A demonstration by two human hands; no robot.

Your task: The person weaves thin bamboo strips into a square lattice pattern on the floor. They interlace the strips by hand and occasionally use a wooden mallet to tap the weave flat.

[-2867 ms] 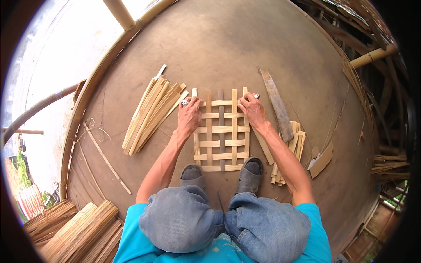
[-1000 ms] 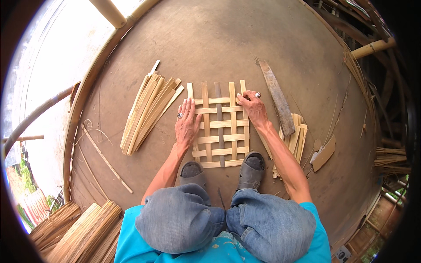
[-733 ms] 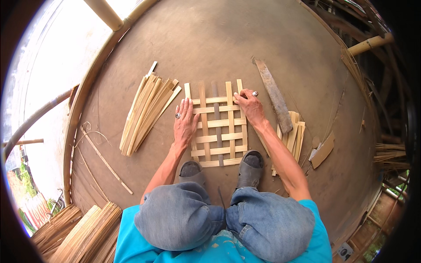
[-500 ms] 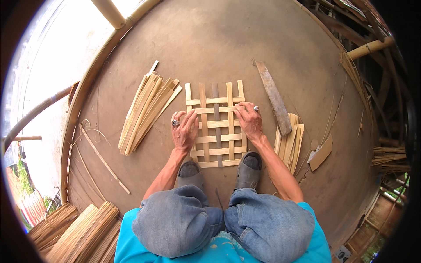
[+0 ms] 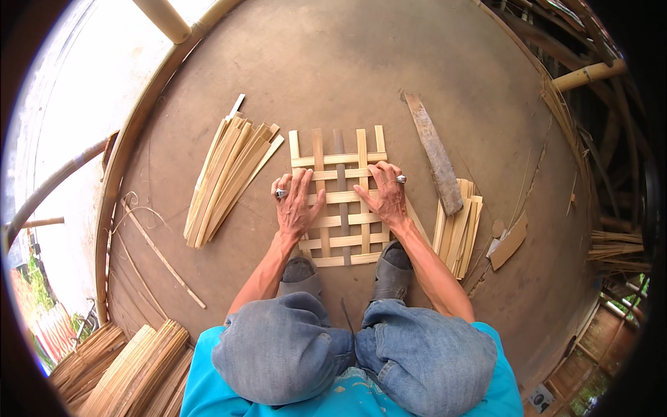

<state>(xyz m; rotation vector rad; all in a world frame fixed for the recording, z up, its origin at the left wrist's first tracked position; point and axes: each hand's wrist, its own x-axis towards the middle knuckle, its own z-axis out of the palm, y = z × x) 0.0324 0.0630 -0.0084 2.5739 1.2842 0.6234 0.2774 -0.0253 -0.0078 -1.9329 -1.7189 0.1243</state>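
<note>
While we crouch over the floor [image 5: 347,69], both hands lie on the mat [image 5: 338,198], a loose lattice of bamboo strips. Left hand [image 5: 295,205]: fingers spread, palm down on the mat's left side, thumb reaching toward the middle. Right hand [image 5: 385,194]: fingers spread, flat on the right side, fingertips near the second crosswise strip. Neither pinches a strip; we judge the flat press keeps the loose weave from shifting. Both shoes [image 5: 392,271] stand on the mat's near edge, likely pinning it for the same reason.

Stock sits within reach: a fanned pile of strips [image 5: 226,177] just left of the left hand, a shorter bundle [image 5: 458,226] just right of the right hand. A long dark blade [image 5: 434,153], perhaps a knife, lies beyond the right hand, its near end over the bundle. A flat offcut [image 5: 511,240] lies farther right.

Hidden: the mat's near corners under the shoes, and the weave beneath both palms. More strip stacks [image 5: 132,368] at lower left are cut off by the rim. Whether the dark central strip is bamboo or something else, we cannot tell.
</note>
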